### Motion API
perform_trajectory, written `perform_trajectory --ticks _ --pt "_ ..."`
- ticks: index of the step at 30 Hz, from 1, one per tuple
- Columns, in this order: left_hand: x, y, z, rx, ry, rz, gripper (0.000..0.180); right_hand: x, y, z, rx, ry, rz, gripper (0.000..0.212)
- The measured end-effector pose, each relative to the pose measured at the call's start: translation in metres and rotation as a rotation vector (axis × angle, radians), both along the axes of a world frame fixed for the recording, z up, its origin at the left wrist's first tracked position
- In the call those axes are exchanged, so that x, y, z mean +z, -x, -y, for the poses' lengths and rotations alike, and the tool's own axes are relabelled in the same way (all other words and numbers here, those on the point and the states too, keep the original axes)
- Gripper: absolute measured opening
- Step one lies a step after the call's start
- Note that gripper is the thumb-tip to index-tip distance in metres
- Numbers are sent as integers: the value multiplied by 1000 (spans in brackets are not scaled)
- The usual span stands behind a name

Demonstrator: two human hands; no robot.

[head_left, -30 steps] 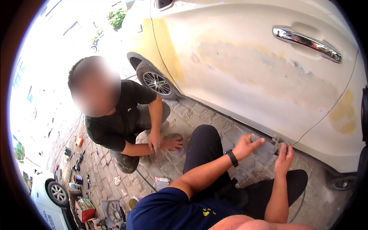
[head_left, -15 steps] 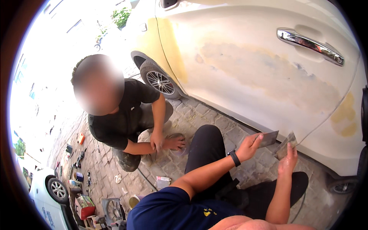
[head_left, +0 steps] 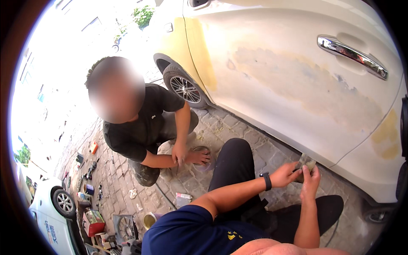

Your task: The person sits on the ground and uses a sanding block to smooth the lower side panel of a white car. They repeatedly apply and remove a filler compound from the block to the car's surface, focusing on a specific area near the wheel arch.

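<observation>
In front of my knees my left hand (head_left: pixel 284 175), with a dark watch (head_left: pixel 266 181) on its wrist, grips a flat putty scraper that is mostly hidden by the fingers. Right beside it, my right hand (head_left: pixel 311 180) pinches a second flat putty scraper (head_left: pixel 307 161), grey and smeared. The two blades meet or overlap between my fingers; which edge is whose I cannot make out. Beyond them stands a white car door (head_left: pixel 272 114), bearing a broad dull grey and yellowish patch of filler (head_left: pixel 306 83) below its chrome handle (head_left: pixel 352 56).
A co-worker in a black shirt (head_left: pixel 140 127) squats at the left, one hand on a round tin or disc (head_left: pixel 200 149) on the paving (head_left: pixel 187 182). Behind lie an open can (head_left: pixel 151 219), a white-and-red tube (head_left: pixel 183 196), a fan (head_left: pixel 125 227) and several tools. Another car (head_left: pixel 51 212) stands farther left.
My two hands have come together, and the scrapers, held apart before, now meet. The view has shifted slightly; the co-worker stays in the same pose.
</observation>
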State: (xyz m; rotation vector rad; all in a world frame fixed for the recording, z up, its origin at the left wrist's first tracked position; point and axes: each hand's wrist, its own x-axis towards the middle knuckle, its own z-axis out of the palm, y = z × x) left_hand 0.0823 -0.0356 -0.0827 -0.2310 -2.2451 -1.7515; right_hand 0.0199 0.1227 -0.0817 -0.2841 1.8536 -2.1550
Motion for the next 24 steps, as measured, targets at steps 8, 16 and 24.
perform_trajectory --ticks 8,16,24 --pt "16 -2 -1 -63 -286 16 40 -4 -3 3 -23 56 -31 24" --pt "11 1 6 12 -285 -43 45 -12 9 -1 -215 214 243 42" --pt "7 6 6 -88 -686 -5 43 -19 15 -1 -186 421 311 53"
